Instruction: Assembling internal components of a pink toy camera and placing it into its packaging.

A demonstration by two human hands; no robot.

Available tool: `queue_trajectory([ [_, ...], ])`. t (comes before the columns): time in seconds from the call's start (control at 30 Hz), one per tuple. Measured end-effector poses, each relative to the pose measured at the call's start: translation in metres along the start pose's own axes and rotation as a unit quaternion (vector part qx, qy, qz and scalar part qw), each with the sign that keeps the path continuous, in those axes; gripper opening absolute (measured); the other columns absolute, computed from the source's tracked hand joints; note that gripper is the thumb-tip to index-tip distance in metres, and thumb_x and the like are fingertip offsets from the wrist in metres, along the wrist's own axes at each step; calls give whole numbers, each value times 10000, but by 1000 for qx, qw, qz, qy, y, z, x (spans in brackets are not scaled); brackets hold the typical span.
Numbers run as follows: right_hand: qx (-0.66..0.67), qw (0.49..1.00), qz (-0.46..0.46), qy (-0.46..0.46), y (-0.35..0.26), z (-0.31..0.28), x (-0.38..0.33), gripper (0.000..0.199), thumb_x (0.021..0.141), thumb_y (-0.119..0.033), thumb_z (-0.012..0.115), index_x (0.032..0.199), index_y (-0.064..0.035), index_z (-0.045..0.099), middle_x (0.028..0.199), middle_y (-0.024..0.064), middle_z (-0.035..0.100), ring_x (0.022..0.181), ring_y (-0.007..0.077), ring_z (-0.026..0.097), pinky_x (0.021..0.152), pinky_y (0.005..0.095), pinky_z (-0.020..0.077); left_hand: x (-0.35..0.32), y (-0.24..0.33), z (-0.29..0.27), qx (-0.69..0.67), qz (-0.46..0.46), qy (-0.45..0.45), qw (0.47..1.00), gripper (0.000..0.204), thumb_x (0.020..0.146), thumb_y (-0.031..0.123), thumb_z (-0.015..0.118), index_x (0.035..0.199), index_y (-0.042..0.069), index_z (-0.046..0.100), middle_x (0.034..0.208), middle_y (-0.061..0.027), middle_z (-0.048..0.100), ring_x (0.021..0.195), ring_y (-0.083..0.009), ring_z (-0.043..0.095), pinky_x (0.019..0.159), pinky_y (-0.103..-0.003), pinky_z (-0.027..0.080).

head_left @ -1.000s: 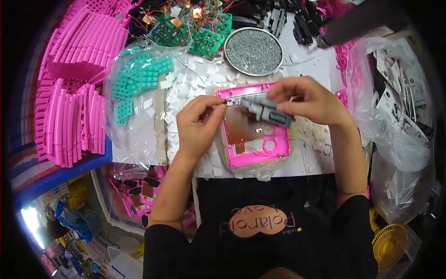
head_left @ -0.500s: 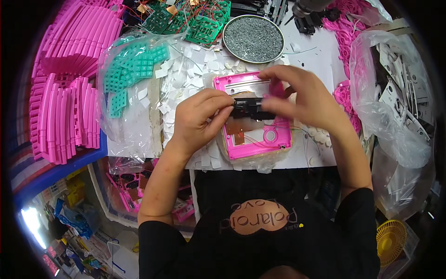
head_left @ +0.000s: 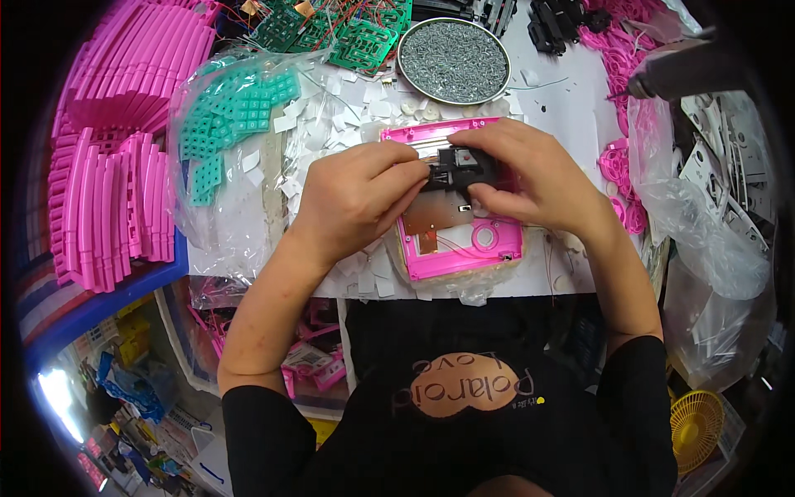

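A black plastic mechanism (head_left: 454,171) is held between my two hands over the pink plastic housing (head_left: 447,263). My left hand (head_left: 348,195) pinches its left end with thumb and fingertips. Around the right side, the thumb and fingers of my right hand (head_left: 538,174) are closed, hiding part of it. The housing lies open side up on clear plastic wrapping. Inside it are a brown circuit board (head_left: 431,218), thin red wires and a round pink ring (head_left: 484,238). My hands cover the housing's middle, so I cannot tell whether the mechanism touches it.
Stacked pink curved parts (head_left: 137,58) stand left, beside bagged teal keypads (head_left: 236,116). Behind are green circuit boards (head_left: 360,45) and a round dish (head_left: 455,102) of small screws. White paper pieces (head_left: 331,132) lie scattered. A dark tool (head_left: 679,76) hangs at right, near bagged flat parts (head_left: 720,174).
The black mechanism has turned and moved slightly up. My right hand has closed around its right side. The hanging dark tool has swung from the top centre-right out to the right.
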State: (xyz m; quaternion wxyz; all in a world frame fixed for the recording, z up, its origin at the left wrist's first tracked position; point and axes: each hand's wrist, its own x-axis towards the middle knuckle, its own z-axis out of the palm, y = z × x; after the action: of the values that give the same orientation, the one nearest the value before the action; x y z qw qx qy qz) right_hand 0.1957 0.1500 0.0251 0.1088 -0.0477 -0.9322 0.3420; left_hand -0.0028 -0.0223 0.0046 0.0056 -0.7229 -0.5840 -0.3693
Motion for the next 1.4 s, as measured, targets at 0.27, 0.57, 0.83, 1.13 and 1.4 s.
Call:
queue_trajectory([
  [0.27, -90, 995, -41, -4, -6, -1, 0, 447, 784, -228, 719, 1178, -23, 658, 1053, 128, 657, 977, 328, 589, 869, 416, 526, 7, 2, -7, 10, -2, -56, 998, 196, 785, 61, 787, 971, 78, 729, 926, -72, 701, 758, -252, 700, 638, -337, 564],
  [0.57, -77, 994, -60, 42, -8, 8, -8, 431, 745, -151, 783, 1144, -40, 662, 1105, 123, 634, 1025, 328, 588, 873, 411, 532, 15, 6, -13, 32, 7, -148, 988, 212, 787, 80, 772, 985, 73, 699, 898, -56, 679, 745, -250, 686, 605, -350, 547],
  [0.83, -57, 987, -63, 138, -15, 34, -19, 346, 719, -86, 805, 1019, -40, 640, 1047, 114, 608, 921, 326, 591, 782, 407, 513, 22, 6, -19, 46, 5, -167, 985, 178, 791, 82, 747, 954, 76, 675, 857, -52, 642, 730, -259, 667, 597, -365, 535],
  [1.13, -105, 982, -57, 148, -18, 43, -17, 408, 701, -68, 778, 1091, -135, 681, 1018, 73, 570, 857, 290, 572, 687, 383, 507, 38, 16, -28, 66, 31, -208, 975, 84, 811, 129, 673, 840, 79, 612, 794, -53, 582, 707, -262, 644, 581, -385, 527],
  [1.4, -112, 978, -64, 161, -22, 44, -17, 422, 665, -11, 811, 1065, -101, 714, 1012, 74, 594, 808, 265, 548, 650, 356, 467, 18, 33, -19, 53, -78, -162, 982, 135, 818, 70, 713, 947, 57, 674, 881, -70, 640, 766, -277, 674, 620, -376, 539],
])
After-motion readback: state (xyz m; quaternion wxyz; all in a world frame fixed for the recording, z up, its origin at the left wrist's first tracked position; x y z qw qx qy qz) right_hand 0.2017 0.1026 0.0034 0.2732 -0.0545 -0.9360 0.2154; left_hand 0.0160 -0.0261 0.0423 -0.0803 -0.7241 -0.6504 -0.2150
